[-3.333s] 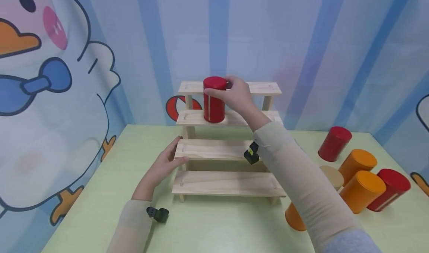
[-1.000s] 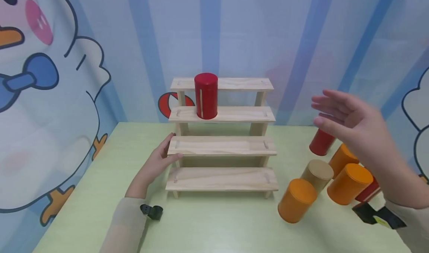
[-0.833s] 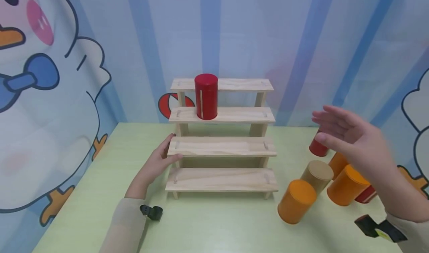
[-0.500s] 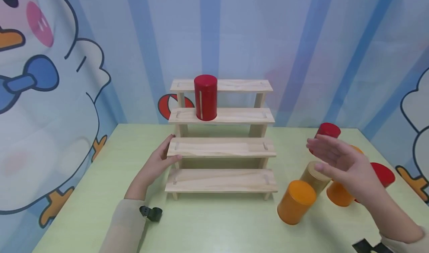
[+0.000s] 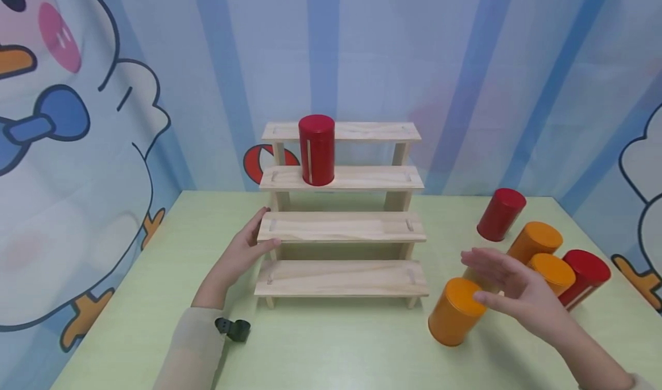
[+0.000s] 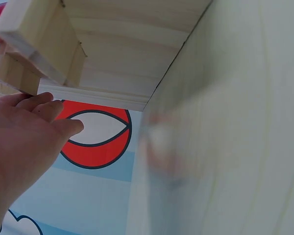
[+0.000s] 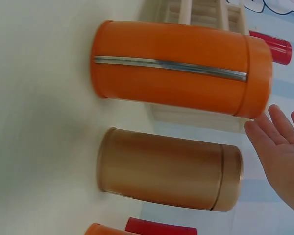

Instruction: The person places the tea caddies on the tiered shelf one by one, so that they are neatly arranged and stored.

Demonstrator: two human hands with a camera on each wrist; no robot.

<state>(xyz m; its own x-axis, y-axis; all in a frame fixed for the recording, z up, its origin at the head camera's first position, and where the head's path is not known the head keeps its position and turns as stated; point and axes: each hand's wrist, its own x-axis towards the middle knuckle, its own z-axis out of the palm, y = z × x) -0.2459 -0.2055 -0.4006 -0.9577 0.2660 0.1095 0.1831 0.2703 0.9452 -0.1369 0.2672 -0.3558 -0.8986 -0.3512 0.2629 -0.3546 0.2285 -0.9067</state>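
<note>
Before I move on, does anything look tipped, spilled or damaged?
Nothing stands out: one red can stands upright on the wooden rack, the other cans upright on the table; no spill or damage shows.

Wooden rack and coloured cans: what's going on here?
A person's left hand grips the left end of the wooden rack; one red can stands on its second tier from the top. The right hand is open beside the nearest orange can. Two more orange cans, two red cans and a gold can stand on the table.
</note>
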